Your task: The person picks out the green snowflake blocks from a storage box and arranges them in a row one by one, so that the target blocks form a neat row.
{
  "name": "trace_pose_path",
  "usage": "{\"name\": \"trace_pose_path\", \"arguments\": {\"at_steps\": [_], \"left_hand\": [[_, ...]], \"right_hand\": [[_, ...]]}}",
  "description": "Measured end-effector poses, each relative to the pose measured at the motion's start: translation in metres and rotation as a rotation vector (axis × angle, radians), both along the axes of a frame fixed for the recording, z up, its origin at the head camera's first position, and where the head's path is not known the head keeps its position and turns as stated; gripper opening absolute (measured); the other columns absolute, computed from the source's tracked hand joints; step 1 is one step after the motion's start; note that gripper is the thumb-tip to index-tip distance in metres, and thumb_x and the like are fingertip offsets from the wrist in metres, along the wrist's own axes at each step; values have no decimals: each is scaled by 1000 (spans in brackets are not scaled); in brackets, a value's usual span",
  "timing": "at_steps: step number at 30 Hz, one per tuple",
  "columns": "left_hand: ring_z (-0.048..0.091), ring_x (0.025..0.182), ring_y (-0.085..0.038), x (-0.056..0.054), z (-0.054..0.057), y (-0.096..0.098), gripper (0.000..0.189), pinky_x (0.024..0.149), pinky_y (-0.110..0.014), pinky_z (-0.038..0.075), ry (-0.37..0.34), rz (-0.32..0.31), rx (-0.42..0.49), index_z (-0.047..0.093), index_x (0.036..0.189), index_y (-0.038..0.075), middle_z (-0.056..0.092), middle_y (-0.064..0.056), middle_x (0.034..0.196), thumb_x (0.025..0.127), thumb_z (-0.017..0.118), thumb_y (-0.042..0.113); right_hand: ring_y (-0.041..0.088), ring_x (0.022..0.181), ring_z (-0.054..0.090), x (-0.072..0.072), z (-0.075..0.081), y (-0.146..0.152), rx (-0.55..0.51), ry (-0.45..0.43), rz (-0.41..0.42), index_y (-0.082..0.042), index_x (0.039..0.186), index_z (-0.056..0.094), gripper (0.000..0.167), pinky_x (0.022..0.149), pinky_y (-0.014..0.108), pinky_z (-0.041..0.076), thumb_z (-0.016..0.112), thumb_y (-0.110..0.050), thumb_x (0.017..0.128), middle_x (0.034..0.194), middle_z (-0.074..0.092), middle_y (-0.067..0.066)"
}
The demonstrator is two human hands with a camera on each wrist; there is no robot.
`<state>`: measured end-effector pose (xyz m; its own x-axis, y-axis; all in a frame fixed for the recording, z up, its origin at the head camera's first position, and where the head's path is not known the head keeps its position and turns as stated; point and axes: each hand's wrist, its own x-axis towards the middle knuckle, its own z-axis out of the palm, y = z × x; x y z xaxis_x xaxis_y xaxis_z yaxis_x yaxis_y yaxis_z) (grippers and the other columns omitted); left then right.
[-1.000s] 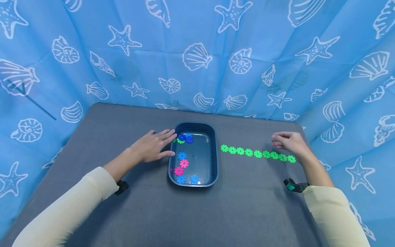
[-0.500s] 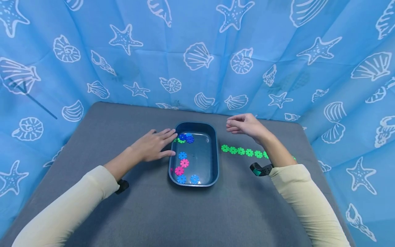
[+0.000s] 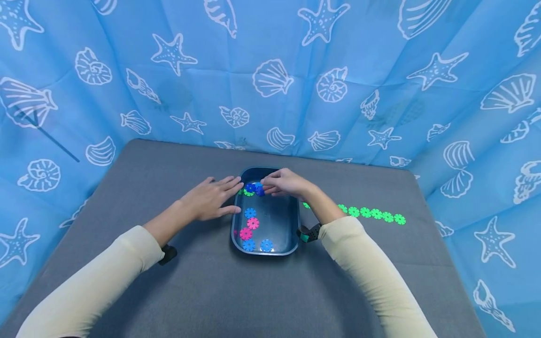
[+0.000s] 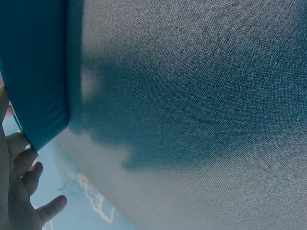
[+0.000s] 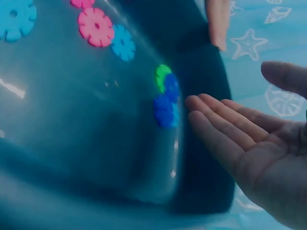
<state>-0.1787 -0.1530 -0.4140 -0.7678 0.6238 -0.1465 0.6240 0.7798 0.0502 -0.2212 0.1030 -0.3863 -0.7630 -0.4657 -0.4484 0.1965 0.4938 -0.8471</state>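
A dark blue plastic tray (image 3: 276,220) holds flat notched discs. Near its far end lie dark blue discs (image 5: 164,110) partly over a green disc (image 5: 162,76) and a lighter blue one. Pink discs (image 3: 252,223) and light blue discs (image 3: 266,245) lie nearer its front and left wall. My left hand (image 3: 210,199) rests on the left rim, fingers extended. Over the far right part of the tray is my right hand (image 3: 289,183). In the right wrist view its fingers are nearly straight, the thumb apart, holding nothing, close to the dark blue discs.
A row of green discs (image 3: 376,213) runs across the grey tabletop (image 3: 253,295) right of the tray; my right forearm hides part of it. A blue curtain (image 3: 236,89) with shell and starfish prints hangs behind the table and along both sides.
My right hand has swept left from above the right end of the green row to over the tray. The left hand stays on the tray's rim.
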Motion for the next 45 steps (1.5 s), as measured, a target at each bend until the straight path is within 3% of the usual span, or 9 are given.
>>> {"name": "trace_pose_path", "arguments": {"at_steps": [3, 6, 13, 21, 28, 35, 45], "left_hand": [[27, 149, -30, -1, 0, 0, 78, 112, -64, 28, -3, -2, 6, 31, 157, 13, 27, -10, 162, 98, 47, 62], [26, 149, -30, -1, 1, 1, 78, 112, -64, 28, -1, -2, 0, 31, 157, 13, 27, -10, 162, 98, 46, 62], [26, 149, -29, 0, 0, 0, 78, 111, -64, 28, 1, -2, -1, 30, 157, 13, 26, -9, 163, 98, 46, 62], [26, 149, -29, 0, 1, -1, 79, 112, -64, 28, 1, -7, 6, 30, 157, 13, 26, -9, 163, 98, 45, 62], [26, 149, -28, 1, 0, -2, 77, 111, -64, 29, -1, -10, 9, 30, 157, 13, 26, -9, 163, 99, 46, 61], [26, 149, -28, 1, -1, -1, 78, 111, -64, 29, -6, -12, 11, 30, 157, 12, 26, -9, 163, 99, 45, 62], [25, 149, -29, 1, 2, -2, 78, 111, -65, 27, -30, -10, 19, 28, 158, 12, 24, -10, 163, 100, 43, 61]], "right_hand": [[33, 130, 54, -3, -8, -11, -7, -80, 17, 5, 144, 45, 52, 109, 44, 42, 53, -27, 105, 140, 55, 24], [33, 130, 54, -4, -15, -19, -12, -111, -22, 5, 145, 44, 52, 109, 44, 41, 53, -28, 104, 139, 55, 24], [34, 124, 59, -5, -27, -30, -57, -98, -135, 6, 140, 46, 50, 107, 46, 44, 54, -26, 103, 132, 58, 26], [35, 119, 61, -4, -29, -36, -54, -78, -164, 5, 136, 50, 44, 103, 45, 47, 55, -24, 103, 129, 60, 27], [33, 120, 62, -6, -41, -44, -152, -124, -216, 5, 137, 46, 38, 102, 41, 48, 54, -11, 103, 128, 61, 25], [30, 119, 63, -4, -50, -49, -141, -78, -188, 7, 137, 49, 36, 103, 38, 47, 52, -3, 103, 127, 63, 22], [22, 111, 66, -6, -55, -53, -100, -56, -222, 3, 132, 58, 41, 96, 34, 53, 69, -12, 95, 119, 69, 14]]}}
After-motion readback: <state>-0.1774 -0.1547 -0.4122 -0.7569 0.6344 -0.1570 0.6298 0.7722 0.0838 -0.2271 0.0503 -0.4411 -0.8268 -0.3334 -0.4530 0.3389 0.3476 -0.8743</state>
